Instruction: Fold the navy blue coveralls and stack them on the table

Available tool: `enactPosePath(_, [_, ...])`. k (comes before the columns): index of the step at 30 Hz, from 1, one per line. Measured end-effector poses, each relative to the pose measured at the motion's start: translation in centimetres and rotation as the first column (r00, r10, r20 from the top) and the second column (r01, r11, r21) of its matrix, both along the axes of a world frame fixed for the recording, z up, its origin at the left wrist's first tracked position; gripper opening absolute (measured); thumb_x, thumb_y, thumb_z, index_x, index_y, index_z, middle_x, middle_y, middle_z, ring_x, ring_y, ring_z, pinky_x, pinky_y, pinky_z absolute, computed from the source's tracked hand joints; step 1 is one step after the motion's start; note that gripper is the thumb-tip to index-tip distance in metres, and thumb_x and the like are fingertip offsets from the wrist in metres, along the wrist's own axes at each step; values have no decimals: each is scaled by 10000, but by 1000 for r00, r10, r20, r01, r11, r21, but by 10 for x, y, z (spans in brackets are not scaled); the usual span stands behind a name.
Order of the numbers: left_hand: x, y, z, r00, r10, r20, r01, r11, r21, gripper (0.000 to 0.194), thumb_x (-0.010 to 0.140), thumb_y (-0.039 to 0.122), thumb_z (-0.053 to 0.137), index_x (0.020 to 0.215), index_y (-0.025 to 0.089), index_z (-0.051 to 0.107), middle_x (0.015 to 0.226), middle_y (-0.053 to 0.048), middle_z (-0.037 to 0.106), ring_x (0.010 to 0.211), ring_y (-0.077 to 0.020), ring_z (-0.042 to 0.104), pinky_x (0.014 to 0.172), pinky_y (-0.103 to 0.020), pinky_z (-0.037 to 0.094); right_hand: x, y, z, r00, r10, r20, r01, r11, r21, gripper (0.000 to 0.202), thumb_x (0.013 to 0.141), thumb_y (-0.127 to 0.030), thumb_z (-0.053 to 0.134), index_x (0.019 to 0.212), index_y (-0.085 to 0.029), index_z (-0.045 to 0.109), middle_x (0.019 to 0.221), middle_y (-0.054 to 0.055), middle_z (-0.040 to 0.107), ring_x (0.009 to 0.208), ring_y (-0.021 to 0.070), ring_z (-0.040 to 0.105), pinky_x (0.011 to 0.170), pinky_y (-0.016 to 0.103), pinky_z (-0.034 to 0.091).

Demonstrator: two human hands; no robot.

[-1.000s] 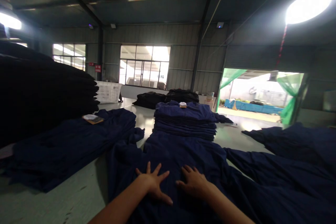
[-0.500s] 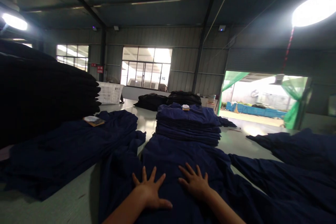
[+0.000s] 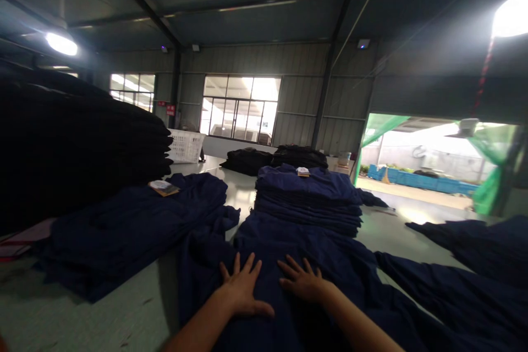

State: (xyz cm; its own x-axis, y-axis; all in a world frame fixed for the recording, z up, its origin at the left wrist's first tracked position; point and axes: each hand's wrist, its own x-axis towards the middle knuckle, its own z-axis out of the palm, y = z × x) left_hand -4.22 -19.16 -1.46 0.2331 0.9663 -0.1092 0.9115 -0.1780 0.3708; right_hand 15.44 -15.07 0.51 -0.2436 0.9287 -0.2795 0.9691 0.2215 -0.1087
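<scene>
A dark navy garment (image 3: 289, 242) lies spread on the table in front of me, its sleeves reaching out to the sides. My left hand (image 3: 242, 290) rests flat on it, fingers spread. To the right, my right hand (image 3: 303, 281) also presses palm down on the cloth with its fingers apart. Just beyond stands a stack of folded navy garments (image 3: 307, 206), with a paper tag (image 3: 303, 171) on top. Another navy garment (image 3: 136, 220) lies crumpled to the left and carries a tag (image 3: 164, 187).
A tall pile of black garments (image 3: 82, 143) rises at the left, with a white plastic basket (image 3: 185, 147) behind it. More black clothes (image 3: 247, 160) lie at the back of the table (image 3: 132, 319). Navy cloth (image 3: 487, 242) covers part of the right side. A doorway with green curtains stands beyond.
The view has turned slightly to the left. Both hands have slid a little closer together on the garment, still flat.
</scene>
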Motion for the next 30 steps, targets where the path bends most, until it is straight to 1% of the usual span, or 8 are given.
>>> enactPosePath(3, [-10, 5, 19, 991, 118, 55, -128, 961, 245, 642, 761, 457, 532, 1340, 207, 407, 1451, -100, 326, 1337, -309, 233, 1068, -552, 187, -18, 12, 10, 999, -35, 35, 31, 995, 94, 593, 810, -506, 415, 1379, -373, 313, 1503, 0, 199, 1339, 425, 98, 984, 689, 143])
enactPosePath(6, [-26, 7, 34, 923, 379, 65, -357, 784, 508, 379, 828, 175, 410, 1176, 176, 560, 1301, -99, 489, 1222, -236, 395, 1039, -373, 286, -50, 4, 13, 988, 146, -55, -126, 956, 263, 581, 857, -479, 338, 1407, -301, 280, 1508, 18, 177, 1365, 356, 48, 1027, 641, 120])
enactPosePath(9, [-45, 9, 38, 774, 625, 103, -568, 613, 550, 423, 823, 60, 322, 1152, 165, 568, 1314, -122, 462, 1203, -288, 398, 1005, -432, 296, -79, -8, 8, 955, 274, -116, -251, 951, 178, 572, 852, -523, 344, 1388, -324, 310, 1490, 38, 242, 1355, 351, 145, 1003, 662, 154])
enactPosePath(11, [-58, 11, 36, 700, 697, 153, -676, 578, 457, 414, 819, 46, 323, 1142, 163, 556, 1324, -134, 441, 1183, -302, 421, 955, -436, 344, -93, -12, 5, 945, 297, -134, -275, 948, 160, 508, 856, -475, 364, 1325, -289, 427, 1422, 80, 379, 1315, 357, 268, 976, 661, 223])
enactPosePath(17, [-86, 23, 25, 616, 740, 271, -787, 590, 179, 363, 776, 56, 429, 1129, 48, 511, 1155, -215, 553, 967, -226, 602, 762, -277, 451, -110, 3, 8, 885, 330, -330, -218, 917, 334, 422, 843, -284, 430, 1240, -174, 526, 1269, 109, 551, 1190, 234, 481, 987, 364, 368])
enactPosePath(21, [-94, 26, 25, 646, 698, 309, -752, 651, 101, 204, 785, 179, 492, 940, 153, 623, 942, -117, 669, 875, -226, 640, 672, -262, 459, -111, 15, 11, 860, 266, -435, -113, 932, 345, 374, 838, -263, 455, 1173, -160, 586, 1128, 90, 647, 1070, 193, 577, 903, 254, 419])
enactPosePath(26, [-70, 24, 35, 718, 557, 418, -679, 694, 241, 203, 854, 228, 394, 861, 235, 597, 1004, -44, 657, 972, -225, 593, 793, -326, 431, -101, 26, 21, 848, 178, -499, 4, 939, 343, 359, 851, -269, 442, 1143, -137, 604, 1120, 82, 654, 1042, 166, 591, 882, 220, 428])
enactPosePath(30, [-33, 15, 43, 843, 235, 483, -450, 800, 396, 212, 857, 182, 361, 926, 238, 553, 1047, 3, 648, 1036, -136, 559, 899, -244, 403, -89, 39, 35, 831, 130, -542, 107, 917, 384, 376, 886, -312, 383, 1178, -173, 576, 1157, 55, 633, 1071, 153, 568, 915, 230, 413])
